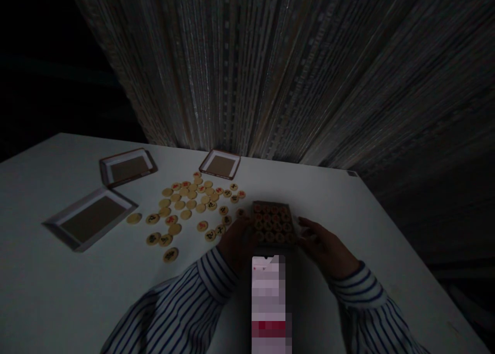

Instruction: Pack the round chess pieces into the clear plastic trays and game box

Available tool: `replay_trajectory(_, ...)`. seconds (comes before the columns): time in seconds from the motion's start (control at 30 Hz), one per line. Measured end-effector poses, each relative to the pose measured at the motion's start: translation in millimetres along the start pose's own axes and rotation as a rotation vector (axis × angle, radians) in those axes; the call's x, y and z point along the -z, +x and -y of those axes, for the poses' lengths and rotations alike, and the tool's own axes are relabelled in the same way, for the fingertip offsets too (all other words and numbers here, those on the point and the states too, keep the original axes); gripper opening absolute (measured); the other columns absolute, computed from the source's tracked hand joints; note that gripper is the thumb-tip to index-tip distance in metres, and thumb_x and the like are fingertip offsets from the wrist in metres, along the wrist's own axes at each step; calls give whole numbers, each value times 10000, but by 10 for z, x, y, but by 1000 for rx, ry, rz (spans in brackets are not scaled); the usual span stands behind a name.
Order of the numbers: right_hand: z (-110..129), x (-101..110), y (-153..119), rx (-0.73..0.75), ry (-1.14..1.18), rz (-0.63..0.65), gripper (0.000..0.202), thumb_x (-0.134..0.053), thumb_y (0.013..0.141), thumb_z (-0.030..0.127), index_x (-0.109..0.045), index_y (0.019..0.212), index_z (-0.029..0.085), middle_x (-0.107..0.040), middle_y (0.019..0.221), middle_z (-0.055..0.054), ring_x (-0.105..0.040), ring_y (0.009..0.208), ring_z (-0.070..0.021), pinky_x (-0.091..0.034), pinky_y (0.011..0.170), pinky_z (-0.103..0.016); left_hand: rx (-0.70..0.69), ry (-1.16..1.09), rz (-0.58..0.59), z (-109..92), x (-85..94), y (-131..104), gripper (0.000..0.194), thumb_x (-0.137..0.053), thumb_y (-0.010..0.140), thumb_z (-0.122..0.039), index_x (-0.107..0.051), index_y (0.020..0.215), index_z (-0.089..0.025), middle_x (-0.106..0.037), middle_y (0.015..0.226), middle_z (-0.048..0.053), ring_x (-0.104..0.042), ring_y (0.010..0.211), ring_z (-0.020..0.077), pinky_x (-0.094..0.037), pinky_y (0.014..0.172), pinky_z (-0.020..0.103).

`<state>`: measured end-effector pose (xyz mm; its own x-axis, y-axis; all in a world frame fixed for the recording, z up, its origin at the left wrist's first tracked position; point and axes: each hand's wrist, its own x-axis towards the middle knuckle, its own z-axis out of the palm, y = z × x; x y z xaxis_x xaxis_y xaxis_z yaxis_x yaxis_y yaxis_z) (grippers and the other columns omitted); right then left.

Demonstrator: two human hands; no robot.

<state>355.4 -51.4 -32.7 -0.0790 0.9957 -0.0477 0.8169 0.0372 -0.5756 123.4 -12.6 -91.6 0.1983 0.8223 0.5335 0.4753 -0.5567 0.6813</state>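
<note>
A small box (291, 207) filled with rows of round xiangqi pieces stands on the white table. My left hand (238, 243) is at the left side of this box, its fingers dark and partly hidden, so what they hold cannot be made out. Beside the box's right edge is my right hand (325, 247), fingers apart and nothing in it. Many loose wooden discs (185, 215) lie scattered left of the box, some showing red or black characters, others blank side up.
Two open trays (127, 167) (91, 217) lie at the left of the table (96, 282). Another tray (220, 165) is at the back near the striped curtain (247, 76). A lit phone (268, 302) is in front of the box.
</note>
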Motion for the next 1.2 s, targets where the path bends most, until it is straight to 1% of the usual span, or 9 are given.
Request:
replay_trajectory(0.1,-18,-102,-69,-3,108,0,542,-492,744,350,-372,1235,156,-591,918,-91,-554,594,-131,-495,588,-318,-24,-28,40,33,-21,-61,331,-555,679,-199,-550,1010,-180,-617,1036,104,-584,961,234,-506,810,376)
replay_trajectory(0.13,-23,-132,-82,-2,133,-6,544,-500,736,340,-372,1233,161,-593,929,-93,-566,623,-140,-498,602,-324,-22,-37,35,52,-31,-80,365,-567,656,-193,-542,1021,-185,-612,1050,100,-580,967,238,-501,816,381)
replay_trajectory(0.27,-39,-212,-92,17,161,-43,524,-498,734,317,-390,1225,170,-601,959,-101,-593,764,-184,-501,669,-358,-6,-63,106,122,-68,-133,471,-570,621,-141,-509,1084,-205,-595,1088,74,-562,998,238,-482,842,386)
replay_trajectory(0.5,-52,-248,-62,42,164,-32,479,-484,751,318,-419,1206,183,-611,983,-87,-598,838,-189,-498,735,-364,-16,-136,97,130,-89,-142,408,-535,659,-122,-519,1061,-189,-604,1057,88,-576,967,234,-497,820,385)
replay_trajectory(0.67,-57,-284,-66,41,175,-95,450,-493,747,322,-459,1177,198,-632,905,-61,-609,754,-174,-513,660,-337,17,-123,105,85,-41,-133,364,-524,702,-130,-521,1062,-179,-603,1060,104,-573,976,230,-493,832,376)
replay_trajectory(0.8,-48,-310,-73,44,158,-147,425,-511,739,335,-485,1145,210,-634,906,-59,-610,750,-177,-517,640,-338,20,-104,175,22,31,-107,352,-521,717,-129,-514,1068,-165,-594,1086,108,-565,998,225,-491,836,377)
replay_trajectory(0.93,-35,-318,-68,38,139,-177,400,-505,742,345,-507,1122,221,-638,913,-53,-612,741,-175,-520,627,-329,35,-102,161,-12,47,-88,335,-512,722,-114,-521,1054,-158,-596,1083,109,-563,999,218,-488,836,377)
replay_trajectory(1.1,-35,-320,-54,44,154,-139,406,-499,742,349,-498,1129,224,-635,913,-52,-610,745,-173,-520,646,-334,54,-88,160,-33,40,-72,302,-522,720,-121,-544,1019,-159,-613,1044,104,-581,966,216,-500,814,363)
replay_trajectory(1.2,-50,-340,-51,40,154,-178,388,-502,738,346,-508,1109,237,-629,942,-51,-606,776,-177,-513,686,-350,43,-102,162,-50,54,-68,288,-504,735,-128,-546,1019,-161,-616,1028,106,-583,957,213,-499,815,358)
